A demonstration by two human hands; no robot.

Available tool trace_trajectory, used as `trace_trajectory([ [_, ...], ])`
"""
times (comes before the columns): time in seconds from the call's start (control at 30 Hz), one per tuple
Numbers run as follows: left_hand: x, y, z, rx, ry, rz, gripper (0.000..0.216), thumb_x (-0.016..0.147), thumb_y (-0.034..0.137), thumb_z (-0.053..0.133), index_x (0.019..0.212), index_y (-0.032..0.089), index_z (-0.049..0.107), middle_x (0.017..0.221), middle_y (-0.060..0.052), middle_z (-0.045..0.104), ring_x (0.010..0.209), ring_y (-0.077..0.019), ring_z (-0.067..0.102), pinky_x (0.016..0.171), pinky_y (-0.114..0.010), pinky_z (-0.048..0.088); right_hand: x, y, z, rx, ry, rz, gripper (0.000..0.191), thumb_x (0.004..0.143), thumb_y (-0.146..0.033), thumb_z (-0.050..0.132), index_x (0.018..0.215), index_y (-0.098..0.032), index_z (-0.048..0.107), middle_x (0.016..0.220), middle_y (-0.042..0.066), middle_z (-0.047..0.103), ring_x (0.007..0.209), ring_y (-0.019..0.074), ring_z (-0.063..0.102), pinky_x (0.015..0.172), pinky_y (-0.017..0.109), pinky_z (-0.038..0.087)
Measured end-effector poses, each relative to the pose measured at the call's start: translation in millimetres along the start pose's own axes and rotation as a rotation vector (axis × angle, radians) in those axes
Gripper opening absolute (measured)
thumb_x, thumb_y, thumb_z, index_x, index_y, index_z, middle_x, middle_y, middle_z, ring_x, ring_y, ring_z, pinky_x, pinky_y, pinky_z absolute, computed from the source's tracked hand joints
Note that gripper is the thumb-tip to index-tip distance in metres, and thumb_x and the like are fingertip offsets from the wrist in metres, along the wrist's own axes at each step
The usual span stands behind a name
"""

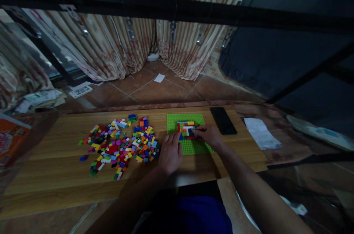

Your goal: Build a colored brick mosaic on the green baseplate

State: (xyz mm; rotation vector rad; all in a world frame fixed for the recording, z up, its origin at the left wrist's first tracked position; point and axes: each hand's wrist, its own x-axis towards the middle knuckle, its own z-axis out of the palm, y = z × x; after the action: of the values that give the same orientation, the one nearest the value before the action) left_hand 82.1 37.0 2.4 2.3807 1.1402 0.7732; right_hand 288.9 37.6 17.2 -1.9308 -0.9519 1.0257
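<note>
A low, rectangular structure of building bricks (184,124), in red, yellow, white, orange and blue, sits on a green baseplate (200,119). My right hand (210,136) is at the structure's right edge, thumb and forefinger pinched on what looks like a small blue building brick. Those fingertips partly hide the brick. On the baseplate's left side rests my left hand (170,152), fingers stretched forward and thumb apart. Its fingertips come close to a blue brick (180,136) at the structure's left corner; whether they touch it I cannot tell.
A wide pile of loose mixed bricks (113,148) covers the table's (49,152) left half. One blue brick (83,158) lies apart. A black phone (223,120) is right of the baseplate, and a white paper (261,133) lies beyond. A dark bar (177,8) crosses above.
</note>
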Motion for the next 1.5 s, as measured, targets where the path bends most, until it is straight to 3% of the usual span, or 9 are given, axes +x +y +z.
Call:
trace_trajectory([
  [0.2, -1, 1, -2, -0.025, 0.016, 0.005, 0.045, 0.087, 0.01, 0.048, 0.132, 0.013, 0.047, 0.125, -0.012, 0.059, 0.115, -0.0261, 0.052, 0.103, -0.046, 0.044, -1, -9, 3, 0.011, 0.012, 0.057, 0.035, 0.088, -0.043, 0.06, 0.069, -0.014, 0.067, 0.059, 0.003, 0.067, 0.052, 0.0112, 0.062, 0.05, 0.02, 0.052],
  [0.53, -1, -1, 1, -0.014, -0.004, -0.014, 0.046, 0.087, 0.012, 0.048, 0.133, 0.015, 0.046, 0.126, -0.012, 0.058, 0.117, -0.0256, 0.052, 0.104, -0.047, 0.043, 12, -13, 8, -0.154, 0.066, 0.101, 0.024, 0.08, -0.037, 0.07, 0.074, -0.014, 0.069, 0.044, -0.002, 0.057, 0.039, 0.0103, 0.054, 0.038, 0.019, 0.045],
  [0.8, 0, 0, 0, -0.014, -0.005, -0.015, 0.047, 0.087, 0.012, 0.048, 0.133, 0.015, 0.046, 0.126, -0.012, 0.058, 0.117, -0.0257, 0.051, 0.103, -0.047, 0.043, 13, -14, 9, -0.175, 0.079, 0.097, 0.022, 0.078, -0.036, 0.072, 0.077, -0.014, 0.071, 0.052, 0.0, 0.064, 0.043, 0.0116, 0.058, 0.039, 0.019, 0.045],
  [1.07, -1, 0, 1, -0.007, 0.015, -0.004, 0.046, 0.086, 0.012, 0.049, 0.132, 0.015, 0.047, 0.125, -0.012, 0.058, 0.116, -0.0252, 0.052, 0.102, -0.046, 0.044, 12, -9, 4, -0.129, 0.049, 0.06, 0.042, 0.083, -0.053, 0.063, 0.066, -0.014, 0.065, 0.051, 0.003, 0.063, 0.042, 0.012, 0.058, 0.041, 0.021, 0.048],
  [1.2, -1, 0, 0, 0.004, 0.014, -0.012, 0.044, 0.087, 0.012, 0.048, 0.131, 0.014, 0.047, 0.121, -0.012, 0.06, 0.114, -0.0247, 0.053, 0.101, -0.046, 0.044, 10, -5, 5, -0.07, 0.079, 0.026, 0.045, 0.089, -0.054, 0.053, 0.073, -0.014, 0.065, 0.058, 0.005, 0.067, 0.044, 0.0111, 0.06, 0.042, 0.021, 0.05],
  [1.37, 0, 1, -1, 0.004, 0.017, -0.021, 0.045, 0.086, 0.011, 0.048, 0.13, 0.014, 0.048, 0.121, -0.011, 0.06, 0.114, -0.0251, 0.052, 0.102, -0.045, 0.044, 2, 5, 4, -0.1, 0.197, -0.092, 0.043, 0.094, -0.049, 0.044, 0.091, -0.012, 0.066, 0.076, 0.01, 0.072, 0.058, 0.0158, 0.067, 0.05, 0.025, 0.055],
  [1.5, 0, 2, -1, -0.005, 0.011, -0.031, 0.045, 0.086, 0.011, 0.048, 0.131, 0.015, 0.047, 0.122, -0.011, 0.059, 0.115, -0.025, 0.052, 0.103, -0.046, 0.044, -7, -1, 7, -0.217, 0.255, -0.28, 0.043, 0.092, -0.047, 0.044, 0.104, -0.014, 0.068, 0.103, 0.015, 0.072, 0.095, 0.0256, 0.068, 0.083, 0.039, 0.056],
])
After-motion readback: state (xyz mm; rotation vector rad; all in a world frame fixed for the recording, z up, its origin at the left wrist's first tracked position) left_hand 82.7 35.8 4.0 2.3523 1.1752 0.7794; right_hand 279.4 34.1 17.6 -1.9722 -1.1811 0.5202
